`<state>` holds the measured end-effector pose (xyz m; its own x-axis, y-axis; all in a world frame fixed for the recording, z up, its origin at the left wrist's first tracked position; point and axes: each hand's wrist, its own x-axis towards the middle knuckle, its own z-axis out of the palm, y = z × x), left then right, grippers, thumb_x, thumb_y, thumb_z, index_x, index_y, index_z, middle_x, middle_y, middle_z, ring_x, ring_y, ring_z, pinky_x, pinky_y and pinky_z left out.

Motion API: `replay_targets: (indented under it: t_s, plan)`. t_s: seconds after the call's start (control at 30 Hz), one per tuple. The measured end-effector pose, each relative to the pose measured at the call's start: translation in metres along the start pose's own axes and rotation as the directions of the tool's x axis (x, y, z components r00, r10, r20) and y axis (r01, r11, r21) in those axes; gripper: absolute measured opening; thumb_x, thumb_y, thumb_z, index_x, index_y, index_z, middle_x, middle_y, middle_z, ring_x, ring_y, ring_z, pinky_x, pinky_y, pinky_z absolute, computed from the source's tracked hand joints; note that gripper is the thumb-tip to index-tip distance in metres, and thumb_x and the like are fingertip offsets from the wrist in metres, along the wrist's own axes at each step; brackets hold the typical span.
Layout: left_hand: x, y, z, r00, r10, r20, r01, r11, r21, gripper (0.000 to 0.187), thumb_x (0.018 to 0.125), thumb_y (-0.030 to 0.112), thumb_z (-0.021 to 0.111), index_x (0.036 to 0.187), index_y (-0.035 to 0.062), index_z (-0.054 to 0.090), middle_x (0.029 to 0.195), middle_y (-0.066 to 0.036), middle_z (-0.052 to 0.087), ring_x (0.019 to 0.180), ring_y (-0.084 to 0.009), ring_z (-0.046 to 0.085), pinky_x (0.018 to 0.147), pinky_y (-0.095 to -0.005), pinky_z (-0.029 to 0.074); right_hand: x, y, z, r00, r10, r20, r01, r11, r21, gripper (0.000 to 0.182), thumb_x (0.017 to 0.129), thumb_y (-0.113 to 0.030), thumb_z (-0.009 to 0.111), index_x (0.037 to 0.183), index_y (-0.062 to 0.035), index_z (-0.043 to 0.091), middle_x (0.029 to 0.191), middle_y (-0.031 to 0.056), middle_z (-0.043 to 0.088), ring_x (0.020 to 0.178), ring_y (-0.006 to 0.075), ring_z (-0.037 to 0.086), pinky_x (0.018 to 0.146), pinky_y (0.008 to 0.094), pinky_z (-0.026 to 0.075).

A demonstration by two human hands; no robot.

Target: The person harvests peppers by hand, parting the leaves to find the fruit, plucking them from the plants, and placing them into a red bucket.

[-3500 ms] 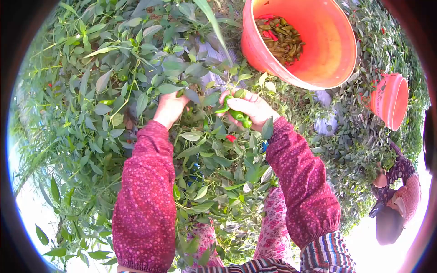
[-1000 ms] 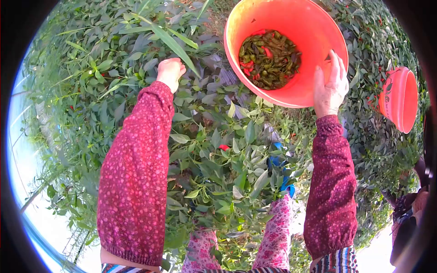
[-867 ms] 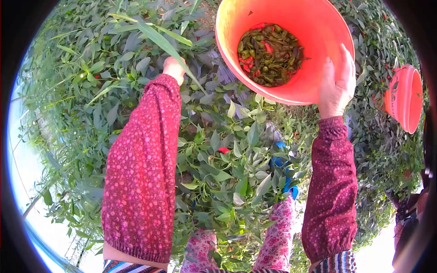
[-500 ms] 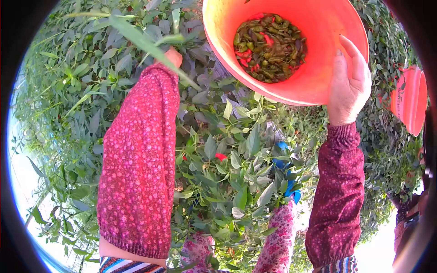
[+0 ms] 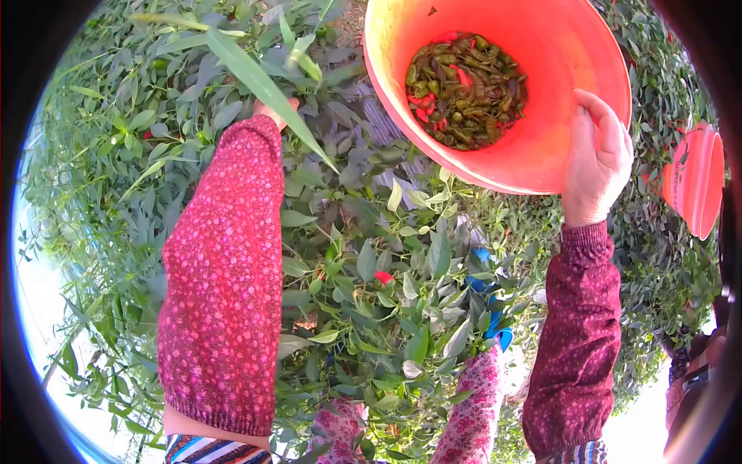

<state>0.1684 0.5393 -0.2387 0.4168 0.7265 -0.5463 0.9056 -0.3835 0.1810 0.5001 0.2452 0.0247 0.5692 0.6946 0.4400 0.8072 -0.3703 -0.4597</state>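
Observation:
My right hand (image 5: 597, 161) grips the near right rim of a red-orange bucket (image 5: 549, 85), thumb inside the wall. The bucket tilts toward me and shows a heap of green and red chili peppers (image 5: 468, 93) at its bottom. My left hand (image 5: 280, 113) reaches in among the pepper plants (image 5: 325, 166) at the upper left. A long grass blade (image 5: 263, 85) crosses in front of it and leaves cover its fingers, so I cannot see what it touches. A red pepper (image 5: 384, 277) shows among the leaves between my arms.
Another red-orange bucket (image 5: 694, 182) stands among plants at the far right. Part of another person (image 5: 696, 371) shows at the right edge. Below me are blue footwear (image 5: 495, 317) and flowered trouser legs (image 5: 471, 402) amid dense foliage.
The bucket and my right hand have shifted slightly right and down in view. My left hand has moved a little left and down, deeper behind the grass blade. The view itself has shifted slightly.

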Motion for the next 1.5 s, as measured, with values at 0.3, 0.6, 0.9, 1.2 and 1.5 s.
replay_targets:
  t_s: [0.3, 0.6, 0.9, 1.2, 1.5]
  plan:
    - [-0.009, 0.030, -0.015, 0.902, -0.026, 0.432, 0.171, 0.938, -0.302, 0.040, 0.082, 0.027, 0.057, 0.119, 0.0121, 0.054, 0.096, -0.012, 0.061, 0.084, -0.0241, 0.061, 0.069, -0.0392, 0.047, -0.001, -0.001, 0.001, 0.998, 0.066, 0.014, -0.066, 0.996, 0.054, 0.011, 0.083, -0.010, 0.060, 0.091, -0.0085, 0.068, 0.085, 0.0032, 0.068, 0.083, 0.0169, 0.060, 0.083, 0.0293, 0.043]
    - [-0.079, 0.104, -0.028, 0.990, -0.050, 0.132, 0.009, 0.955, 0.295, 0.031, 0.083, 0.021, 0.054, 0.108, 0.0026, 0.060, 0.110, -0.017, 0.062, 0.104, -0.0312, 0.058, 0.087, -0.0393, 0.046, 0.001, 0.002, -0.001, 0.997, 0.046, 0.064, -0.044, 0.998, -0.038, 0.011, 0.085, -0.013, 0.059, 0.091, -0.0112, 0.068, 0.084, -0.0001, 0.068, 0.083, 0.0142, 0.062, 0.089, 0.0294, 0.039]
    - [-0.119, 0.063, -0.077, 0.968, 0.167, 0.188, -0.045, 0.851, -0.523, 0.017, 0.078, 0.009, 0.064, 0.093, 0.0011, 0.062, 0.081, -0.006, 0.063, 0.079, -0.0146, 0.060, 0.071, -0.0312, 0.047, -0.005, 0.011, -0.004, 0.988, 0.079, 0.135, -0.054, 0.982, -0.183, 0.014, 0.087, -0.020, 0.056, 0.096, -0.0179, 0.067, 0.088, -0.0039, 0.068, 0.089, 0.0093, 0.061, 0.098, 0.0317, 0.031]
    - [-0.150, 0.040, -0.113, 0.957, 0.131, 0.259, 0.029, 0.846, -0.532, 0.041, 0.073, 0.027, 0.075, 0.104, 0.0020, 0.065, 0.089, -0.009, 0.065, 0.083, -0.0154, 0.058, 0.077, -0.0317, 0.046, -0.001, 0.007, 0.001, 0.976, 0.099, 0.194, -0.035, 0.951, -0.306, 0.015, 0.085, -0.022, 0.053, 0.094, -0.0200, 0.066, 0.093, -0.0043, 0.067, 0.092, 0.0101, 0.060, 0.099, 0.0331, 0.030]
    - [-0.108, -0.029, -0.058, 0.933, 0.294, 0.207, -0.046, 0.670, -0.740, 0.018, 0.078, 0.011, 0.065, 0.094, 0.0019, 0.062, 0.091, -0.006, 0.058, 0.081, -0.0201, 0.055, 0.077, -0.0383, 0.048, -0.010, 0.018, -0.003, 0.961, 0.112, 0.253, -0.005, 0.922, -0.386, 0.018, 0.085, -0.026, 0.050, 0.093, -0.0229, 0.066, 0.095, -0.0059, 0.068, 0.091, 0.0088, 0.061, 0.098, 0.0330, 0.029]
